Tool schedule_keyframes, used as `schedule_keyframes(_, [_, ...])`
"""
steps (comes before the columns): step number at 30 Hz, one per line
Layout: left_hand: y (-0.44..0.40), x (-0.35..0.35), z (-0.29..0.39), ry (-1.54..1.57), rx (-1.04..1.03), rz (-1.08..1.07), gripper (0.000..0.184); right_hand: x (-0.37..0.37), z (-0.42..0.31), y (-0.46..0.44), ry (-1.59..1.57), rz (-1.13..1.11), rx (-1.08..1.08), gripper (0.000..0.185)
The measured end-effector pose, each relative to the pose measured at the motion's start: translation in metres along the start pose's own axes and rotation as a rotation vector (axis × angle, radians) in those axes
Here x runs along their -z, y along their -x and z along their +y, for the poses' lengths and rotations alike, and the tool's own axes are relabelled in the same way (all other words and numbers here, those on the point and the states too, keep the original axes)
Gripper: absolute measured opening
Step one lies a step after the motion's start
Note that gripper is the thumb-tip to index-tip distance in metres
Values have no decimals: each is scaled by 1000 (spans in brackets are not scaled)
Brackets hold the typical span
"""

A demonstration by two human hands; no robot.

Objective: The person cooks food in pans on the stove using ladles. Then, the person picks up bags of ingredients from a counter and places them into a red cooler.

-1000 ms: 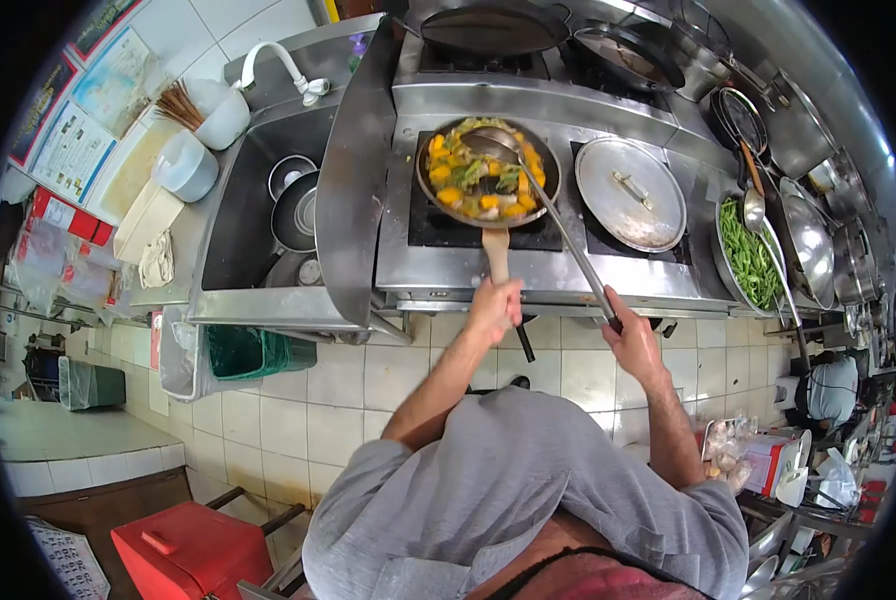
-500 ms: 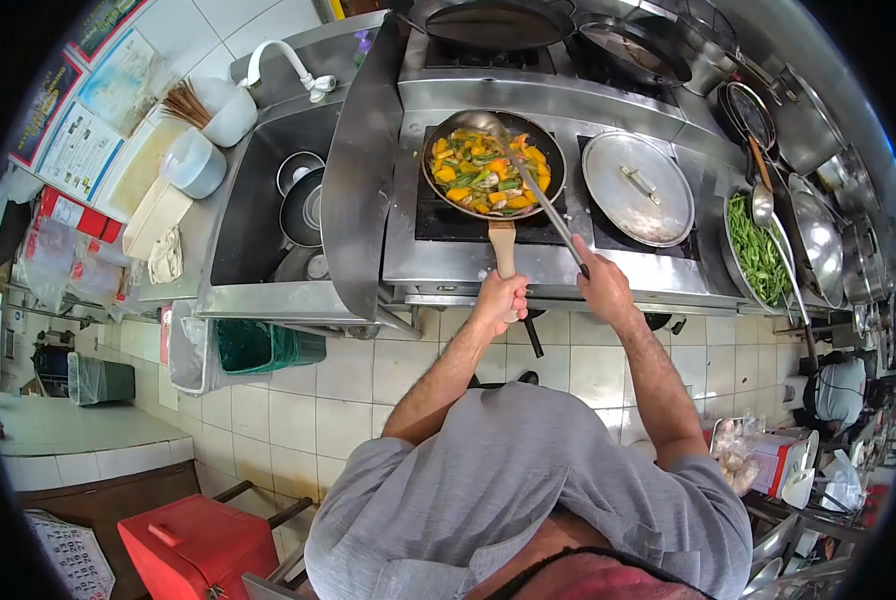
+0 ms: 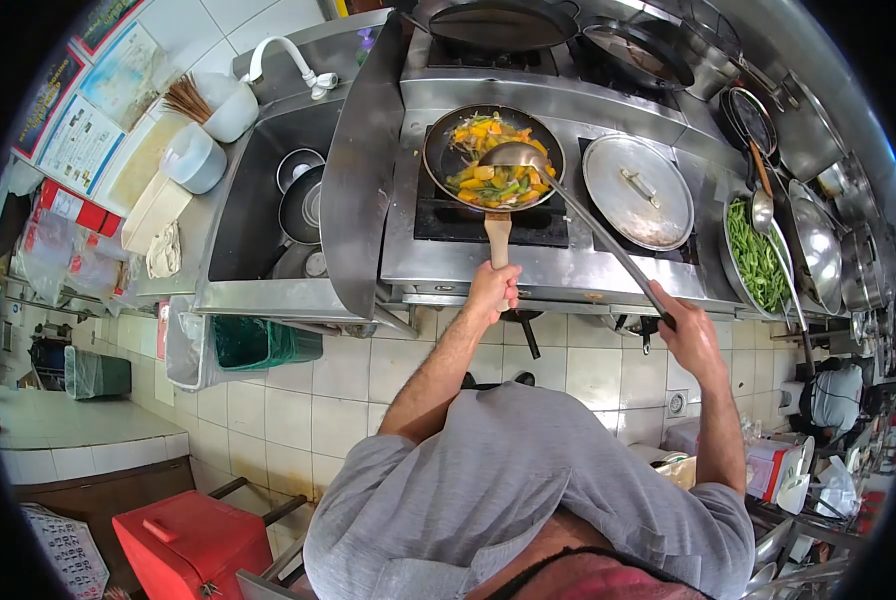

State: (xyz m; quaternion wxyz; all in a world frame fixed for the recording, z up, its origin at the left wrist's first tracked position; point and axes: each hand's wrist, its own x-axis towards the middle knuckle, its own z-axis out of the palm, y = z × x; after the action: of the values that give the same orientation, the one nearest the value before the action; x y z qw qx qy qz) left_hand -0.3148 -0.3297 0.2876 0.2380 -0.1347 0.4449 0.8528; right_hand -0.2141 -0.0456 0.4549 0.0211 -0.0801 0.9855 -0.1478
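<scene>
My left hand (image 3: 493, 288) is wrapped round the wooden handle of a dark frying pan (image 3: 452, 146) on the stove. Orange and green chopped vegetables (image 3: 480, 184) lie in the pan, mostly toward its near and right side, and part of the dark bottom shows at the left. A long metal ladle (image 3: 608, 237) reaches into the pan, its bowl tilted over the vegetables. Its far end is gripped by my right hand (image 3: 690, 338), out past the stove's front edge to the right.
A large lid (image 3: 623, 205) with a metal handle covers the neighbouring burner. Farther right stands a bowl of green beans (image 3: 758, 255) with a long-handled ladle across it. Left of the metal partition (image 3: 363, 170), a sink (image 3: 243, 240) holds pans. Blackened pans (image 3: 503, 25) sit behind.
My right hand has moved right and toward me, and the ladle's bowl has come from the pan's far edge to its middle. The vegetables have shifted, baring the pan's left side.
</scene>
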Motion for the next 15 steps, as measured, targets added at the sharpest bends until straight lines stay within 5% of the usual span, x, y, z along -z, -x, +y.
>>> schedule_keyframes(4, [-10, -5, -1, 6, -39, 16, 17, 24, -14, 21, 4, -105, -115, 67])
schedule_keyframes(9, [19, -29, -25, -23, -60, 31, 15, -45, 2, 8, 139, 40, -31, 65])
schedule_keyframes(15, [2, -10, -9, -25, -62, 2, 15, -47, -12, -8, -327, 13, -93, 62])
